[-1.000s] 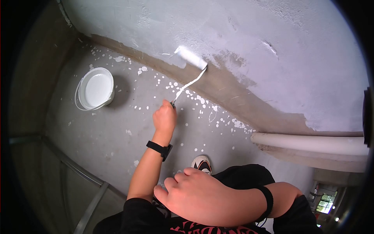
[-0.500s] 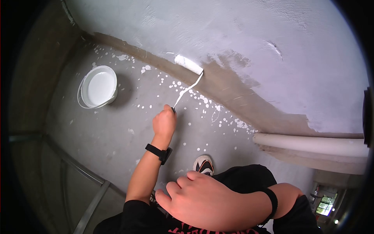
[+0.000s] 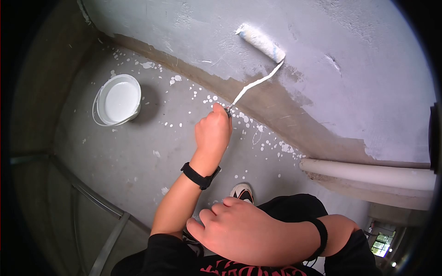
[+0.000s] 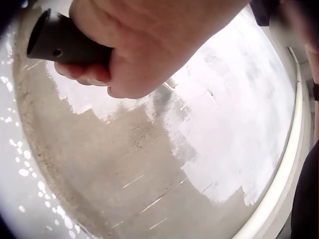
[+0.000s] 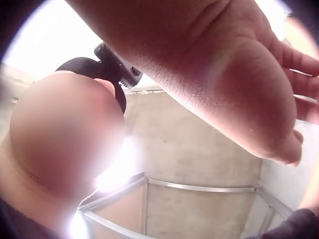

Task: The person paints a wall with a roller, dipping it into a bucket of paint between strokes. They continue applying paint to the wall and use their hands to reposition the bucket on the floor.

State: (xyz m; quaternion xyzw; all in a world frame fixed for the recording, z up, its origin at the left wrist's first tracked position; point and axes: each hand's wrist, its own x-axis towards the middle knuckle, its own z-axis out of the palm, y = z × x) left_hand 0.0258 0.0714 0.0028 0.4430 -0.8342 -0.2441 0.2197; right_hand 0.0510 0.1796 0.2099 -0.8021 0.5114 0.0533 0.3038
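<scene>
My left hand (image 3: 212, 131) grips a paint roller (image 3: 261, 43) whose white, paint-covered sleeve lies against the pale painted wall (image 3: 363, 87). White paint coats the roller's bent frame too. Seen from the left wrist, my fingers curl round its dark handle (image 4: 70, 45), the hollow end sticking out past the hand. Below the roller, a bare brownish strip (image 3: 322, 131) runs along the wall's foot. My right hand (image 3: 239, 230) hangs in front of my body, fingers loosely bent and holding nothing; the right wrist view shows its palm side (image 5: 239, 84).
A white bucket (image 3: 101, 102) of white paint stands on the grey floor (image 3: 138, 152) at left, its handle lowered. White drips dot the floor along the wall. A pale pipe (image 3: 368, 174) runs at right, a metal frame (image 3: 99, 201) at lower left. My shoe (image 3: 241, 191) is near the middle.
The roller first went slightly down towards the wall's foot, then up and to the right on the wall, my left hand moving with it. My right hand stays almost in place.
</scene>
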